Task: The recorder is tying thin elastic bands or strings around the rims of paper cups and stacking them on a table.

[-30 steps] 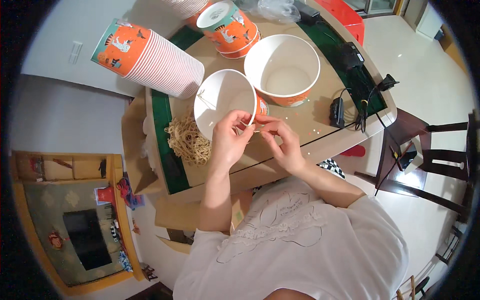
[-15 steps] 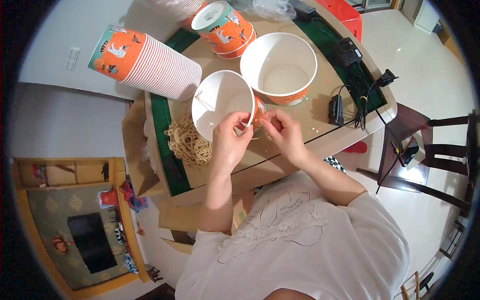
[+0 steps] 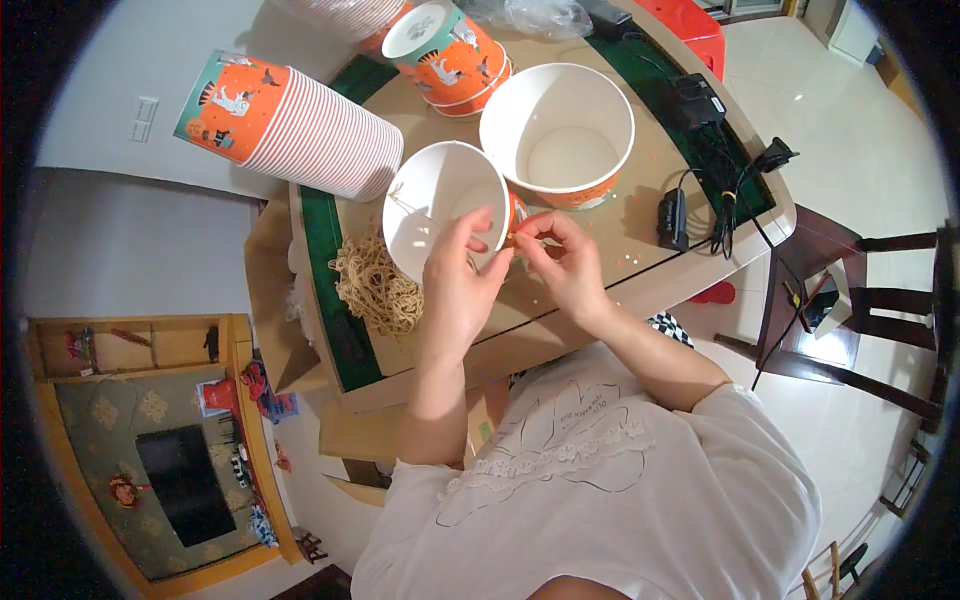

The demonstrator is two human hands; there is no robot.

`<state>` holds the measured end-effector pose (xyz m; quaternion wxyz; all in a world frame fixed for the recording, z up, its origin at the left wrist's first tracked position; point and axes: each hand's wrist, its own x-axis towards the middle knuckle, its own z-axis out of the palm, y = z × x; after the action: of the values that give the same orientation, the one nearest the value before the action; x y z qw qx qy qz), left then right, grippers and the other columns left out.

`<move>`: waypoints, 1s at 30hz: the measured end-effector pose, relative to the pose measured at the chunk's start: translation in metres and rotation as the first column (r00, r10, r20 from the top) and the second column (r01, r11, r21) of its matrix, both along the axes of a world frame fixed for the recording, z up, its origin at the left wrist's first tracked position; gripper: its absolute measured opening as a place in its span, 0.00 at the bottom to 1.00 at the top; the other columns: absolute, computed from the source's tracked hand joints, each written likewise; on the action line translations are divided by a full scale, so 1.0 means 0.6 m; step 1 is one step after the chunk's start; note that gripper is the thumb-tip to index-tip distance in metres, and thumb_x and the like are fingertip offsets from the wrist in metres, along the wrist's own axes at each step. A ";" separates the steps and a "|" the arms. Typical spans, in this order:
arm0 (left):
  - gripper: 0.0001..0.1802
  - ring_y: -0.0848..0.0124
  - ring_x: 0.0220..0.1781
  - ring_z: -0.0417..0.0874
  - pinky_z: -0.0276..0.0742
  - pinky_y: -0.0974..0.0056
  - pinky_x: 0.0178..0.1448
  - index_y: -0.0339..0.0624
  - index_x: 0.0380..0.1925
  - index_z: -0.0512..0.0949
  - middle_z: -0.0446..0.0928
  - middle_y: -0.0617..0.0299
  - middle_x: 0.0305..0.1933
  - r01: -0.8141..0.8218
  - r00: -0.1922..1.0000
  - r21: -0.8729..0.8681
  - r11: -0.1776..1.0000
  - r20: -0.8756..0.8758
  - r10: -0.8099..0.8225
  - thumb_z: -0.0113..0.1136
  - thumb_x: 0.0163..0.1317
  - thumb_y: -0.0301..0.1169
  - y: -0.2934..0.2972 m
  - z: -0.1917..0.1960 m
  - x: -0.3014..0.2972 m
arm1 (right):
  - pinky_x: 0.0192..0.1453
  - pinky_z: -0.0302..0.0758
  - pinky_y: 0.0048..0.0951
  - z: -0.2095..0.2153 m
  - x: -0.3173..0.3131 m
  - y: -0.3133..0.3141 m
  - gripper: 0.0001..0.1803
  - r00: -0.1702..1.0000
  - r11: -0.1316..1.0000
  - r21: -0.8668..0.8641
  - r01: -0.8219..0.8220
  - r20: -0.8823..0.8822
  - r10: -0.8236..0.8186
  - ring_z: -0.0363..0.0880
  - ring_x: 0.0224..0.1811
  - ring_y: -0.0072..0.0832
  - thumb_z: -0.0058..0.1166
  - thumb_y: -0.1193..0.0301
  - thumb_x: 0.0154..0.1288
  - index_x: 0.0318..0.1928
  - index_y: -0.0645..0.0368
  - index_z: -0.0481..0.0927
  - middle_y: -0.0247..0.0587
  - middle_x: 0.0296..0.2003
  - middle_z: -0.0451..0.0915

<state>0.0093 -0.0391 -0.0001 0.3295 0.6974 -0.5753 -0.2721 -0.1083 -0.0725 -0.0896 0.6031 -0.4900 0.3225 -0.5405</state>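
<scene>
A white-lined paper bucket (image 3: 415, 235) with an orange outside leans toward me on the table, its mouth facing up. A strand of tan twine (image 3: 398, 194) crosses its far-left rim and hangs into it. At the bucket's near-right rim is my left hand (image 3: 458, 275), thumb and forefinger apart, the thumb tip close to my right fingertips. My right hand (image 3: 565, 262) pinches beside that rim; the small thing between its fingers is too hidden to name. Left of the bucket lies a heap of tan twine (image 3: 375, 285).
A second open bucket (image 3: 570, 130) stands behind on the right. A long nested stack of buckets (image 3: 320, 130) lies at the left, and upturned ones (image 3: 450, 70) stand behind. Black cables and adapters (image 3: 715, 170) lie on the right edge, near small scattered paper dots (image 3: 630, 260).
My left fingers have let go of the rim and spread apart. My right hand has shifted slightly left, still pinching. The bucket has barely moved.
</scene>
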 end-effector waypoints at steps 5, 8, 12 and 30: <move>0.17 0.65 0.40 0.79 0.76 0.65 0.42 0.39 0.45 0.80 0.77 0.58 0.39 0.217 0.963 -0.264 0.940 0.214 -0.162 0.64 0.52 0.20 0.017 0.022 0.000 | 0.29 0.67 0.14 0.025 -0.038 -0.007 0.06 0.918 0.904 0.221 -0.365 0.248 0.309 0.71 0.28 0.11 0.54 0.69 0.67 0.38 0.58 0.77 0.26 0.28 0.76; 0.13 0.69 0.36 0.80 0.77 0.68 0.38 0.38 0.41 0.82 0.77 0.58 0.37 0.236 0.972 -0.243 0.941 0.080 -0.223 0.64 0.53 0.19 0.018 0.019 0.003 | 0.25 0.60 0.13 0.033 -0.048 -0.008 0.08 0.856 0.825 0.259 -0.502 0.281 0.433 0.65 0.24 0.09 0.53 0.65 0.69 0.39 0.56 0.78 0.23 0.26 0.74; 0.11 0.75 0.33 0.79 0.76 0.71 0.34 0.37 0.39 0.83 0.78 0.60 0.36 0.321 0.942 -0.339 0.885 0.017 -0.335 0.64 0.54 0.19 0.022 -0.001 0.024 | 0.24 0.58 0.13 0.028 -0.055 -0.004 0.08 0.700 0.679 0.262 -0.685 0.495 0.515 0.63 0.23 0.09 0.53 0.64 0.69 0.39 0.55 0.77 0.22 0.26 0.72; 0.07 0.54 0.34 0.70 0.67 0.54 0.37 0.35 0.29 0.68 0.67 0.52 0.31 0.259 0.934 -0.323 0.910 0.323 -0.151 0.52 0.65 0.26 0.027 -0.004 -0.001 | 0.29 0.61 0.10 0.041 -0.027 0.033 0.04 0.978 0.981 0.004 -0.194 0.072 0.194 0.65 0.27 0.06 0.55 0.77 0.66 0.39 0.63 0.76 0.23 0.27 0.74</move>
<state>0.0086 -0.0229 -0.0027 0.3329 0.5923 -0.7282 -0.0901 -0.1248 -0.0528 -0.0650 0.6668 -0.4962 0.2543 -0.4945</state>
